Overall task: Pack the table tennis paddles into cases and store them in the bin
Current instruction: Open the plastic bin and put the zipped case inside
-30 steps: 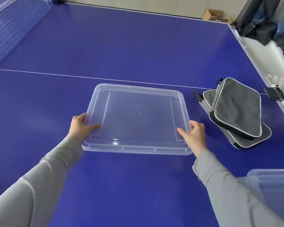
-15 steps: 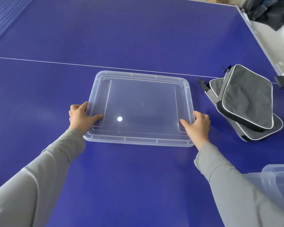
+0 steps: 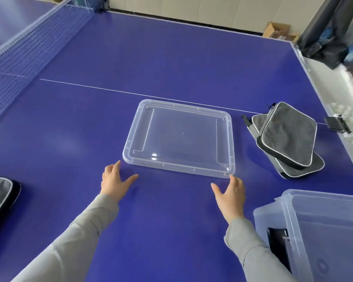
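A clear plastic bin lid (image 3: 179, 137) lies flat on the blue table tennis table (image 3: 151, 58). My left hand (image 3: 114, 182) hovers just short of the lid's near left corner, fingers spread, holding nothing. My right hand (image 3: 230, 197) is below the lid's near right corner, also spread and free. Two grey paddle cases (image 3: 287, 139) with white piping are stacked to the right of the lid. The clear bin (image 3: 322, 237) stands at the lower right, with a dark object (image 3: 278, 245) seen through its wall. Another grey case (image 3: 0, 198) shows at the left edge.
The net (image 3: 29, 49) runs along the far left. A black clip (image 3: 336, 124) sits on the table's right edge, with white balls beyond it. Dark bags and a cardboard box lie past the far right corner.
Both hands have let go of the lid's near corners and pulled back toward me. The lid now lies on the table. My view has lifted and shifted, so the bin and left case appear.
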Motion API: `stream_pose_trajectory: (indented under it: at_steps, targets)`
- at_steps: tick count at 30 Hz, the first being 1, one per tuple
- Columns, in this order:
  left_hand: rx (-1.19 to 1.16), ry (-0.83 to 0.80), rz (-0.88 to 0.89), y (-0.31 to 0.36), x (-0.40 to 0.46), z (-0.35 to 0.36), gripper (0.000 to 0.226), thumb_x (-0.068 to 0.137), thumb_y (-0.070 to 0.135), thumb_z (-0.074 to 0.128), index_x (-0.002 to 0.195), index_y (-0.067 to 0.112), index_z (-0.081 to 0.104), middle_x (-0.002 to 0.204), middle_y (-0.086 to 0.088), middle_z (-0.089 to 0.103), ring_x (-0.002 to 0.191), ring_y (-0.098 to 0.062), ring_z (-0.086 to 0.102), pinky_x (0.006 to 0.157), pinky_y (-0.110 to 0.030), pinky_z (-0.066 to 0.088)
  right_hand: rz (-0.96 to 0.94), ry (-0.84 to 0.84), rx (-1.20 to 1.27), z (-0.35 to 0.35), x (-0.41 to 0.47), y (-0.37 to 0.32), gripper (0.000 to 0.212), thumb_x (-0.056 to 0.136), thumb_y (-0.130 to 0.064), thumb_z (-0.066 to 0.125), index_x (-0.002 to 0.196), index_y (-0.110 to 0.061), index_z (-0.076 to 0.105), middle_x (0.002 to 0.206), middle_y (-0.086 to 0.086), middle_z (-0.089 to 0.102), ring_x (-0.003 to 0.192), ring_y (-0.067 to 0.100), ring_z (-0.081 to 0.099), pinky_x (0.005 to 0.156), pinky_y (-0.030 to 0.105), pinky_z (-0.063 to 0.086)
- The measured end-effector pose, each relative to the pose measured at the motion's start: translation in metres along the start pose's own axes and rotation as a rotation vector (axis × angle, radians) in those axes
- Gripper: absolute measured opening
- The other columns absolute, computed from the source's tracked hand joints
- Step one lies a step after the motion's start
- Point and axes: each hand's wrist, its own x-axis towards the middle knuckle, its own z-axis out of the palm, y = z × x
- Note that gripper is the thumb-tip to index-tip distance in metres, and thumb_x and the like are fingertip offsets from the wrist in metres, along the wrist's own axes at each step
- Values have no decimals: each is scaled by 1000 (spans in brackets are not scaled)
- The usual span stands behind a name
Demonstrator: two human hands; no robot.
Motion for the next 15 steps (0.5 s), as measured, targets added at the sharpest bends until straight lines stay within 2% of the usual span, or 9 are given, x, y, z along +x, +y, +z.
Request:
stream_pose_trajectory:
  at_steps: [8,11,15]
  targets:
    - [74,27,-148,-69,-123,-42,77,84,42,65,146,17,28,145,-3,33,134,-21,32,107,-37,34,-148,-239,-56,8,-102,-18,73,88,-43,59,144,-7,28,147,10,34,137,23,30,109,35,30]
    - [70,84,-203,-98,-151,-80,75,84,42,64,146,17,30,144,-2,34,133,-21,34,107,-36,33,-186,-313,-72,12,-131,-35,74,88,-45,57,145,-9,25,149,10,31,138,24,28,109,36,30]
    - [-20,202,-216,-140,-170,-140,72,81,31,71,141,10,39,138,-11,43,130,-27,39,106,-36,33,-254,-387,-99,29,-165,-65,75,89,-48,54,147,-11,22,151,7,28,139,22,26,110,34,30]
